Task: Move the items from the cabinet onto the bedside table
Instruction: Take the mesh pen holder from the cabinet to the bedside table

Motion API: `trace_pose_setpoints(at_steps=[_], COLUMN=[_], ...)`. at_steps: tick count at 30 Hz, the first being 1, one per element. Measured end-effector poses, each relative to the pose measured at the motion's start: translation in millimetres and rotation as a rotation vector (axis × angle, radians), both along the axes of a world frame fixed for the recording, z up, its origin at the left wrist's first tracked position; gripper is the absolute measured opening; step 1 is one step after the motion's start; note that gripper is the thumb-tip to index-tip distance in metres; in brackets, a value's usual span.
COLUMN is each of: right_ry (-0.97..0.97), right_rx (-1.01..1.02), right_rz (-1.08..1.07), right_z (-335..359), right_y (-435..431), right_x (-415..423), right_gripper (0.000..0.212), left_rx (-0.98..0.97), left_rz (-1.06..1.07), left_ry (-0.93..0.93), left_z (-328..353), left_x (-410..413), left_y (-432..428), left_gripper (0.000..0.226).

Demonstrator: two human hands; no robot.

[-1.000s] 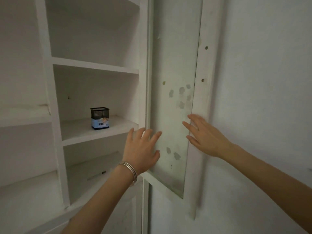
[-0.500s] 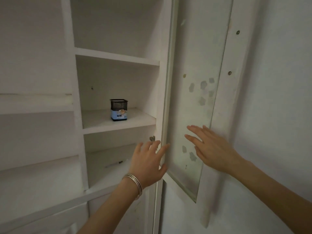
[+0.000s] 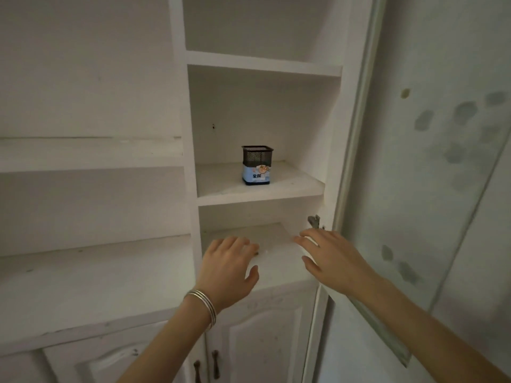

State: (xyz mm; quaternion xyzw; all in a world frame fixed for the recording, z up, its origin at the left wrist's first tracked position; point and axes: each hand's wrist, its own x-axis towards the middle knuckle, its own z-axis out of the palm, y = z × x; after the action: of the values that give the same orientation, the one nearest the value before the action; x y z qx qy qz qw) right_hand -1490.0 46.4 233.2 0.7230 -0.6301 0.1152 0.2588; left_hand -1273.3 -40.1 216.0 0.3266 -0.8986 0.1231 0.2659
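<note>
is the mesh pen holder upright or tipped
Upright: the mesh pen holder stands on its base on the shelf, open rim on top.

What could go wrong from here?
1. The open glass door stands right beside the right forearm; an outward swing could bang it.
2. The metal hinge juts by the fingertips of the right hand; it may scrape them.
3. The mesh pen holder looks light; a clumsy grab could tip it.
</note>
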Motion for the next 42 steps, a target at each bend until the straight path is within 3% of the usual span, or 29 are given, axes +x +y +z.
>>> trace_pose_setpoints(at_steps=[9, 14, 21, 24, 29, 33, 37, 42], right_ry=[-0.082, -0.168, -0.371, -0.471, -0.577, -0.535, -0.568, -0.538], right_rx=[-0.099, -0.144, -0.012, 0.070, 0.060, 0.059, 0.210, 0.150], right_rz=[0.023, -0.006, 0.144, 0.198, 0.337, 0.393, 0.426, 0.476], right_z=[52, 84, 132, 140, 145, 147, 144, 145], right_y=[-101, -149, -217, -243, -266, -273, -273, -263], right_x=[-16, -39, -65, -75, -80, -73, -69, -59], right_gripper=[0.044, 0.054, 0.066, 0.056, 0.007, 0.006, 0.017, 0.021], left_rx=[-0.127, -0.190, -0.198, -0.186, -0.163, -0.167, -0.139, -0.119], left_rz=[0.082, 0.087, 0.128, 0.166, 0.220, 0.250, 0.298, 0.346], left_ry=[0.102, 0.031, 0.025, 0.033, 0.027, 0.039, 0.042, 0.050], left_z=[58, 83, 92, 92, 92, 91, 86, 77], left_x=[-31, -47, -68, -77, -90, -87, -78, -61], left_y=[-87, -139, -186, -195, -205, -203, -197, -179], left_gripper=[0.042, 0.041, 0.046, 0.047, 0.045, 0.044, 0.046, 0.048])
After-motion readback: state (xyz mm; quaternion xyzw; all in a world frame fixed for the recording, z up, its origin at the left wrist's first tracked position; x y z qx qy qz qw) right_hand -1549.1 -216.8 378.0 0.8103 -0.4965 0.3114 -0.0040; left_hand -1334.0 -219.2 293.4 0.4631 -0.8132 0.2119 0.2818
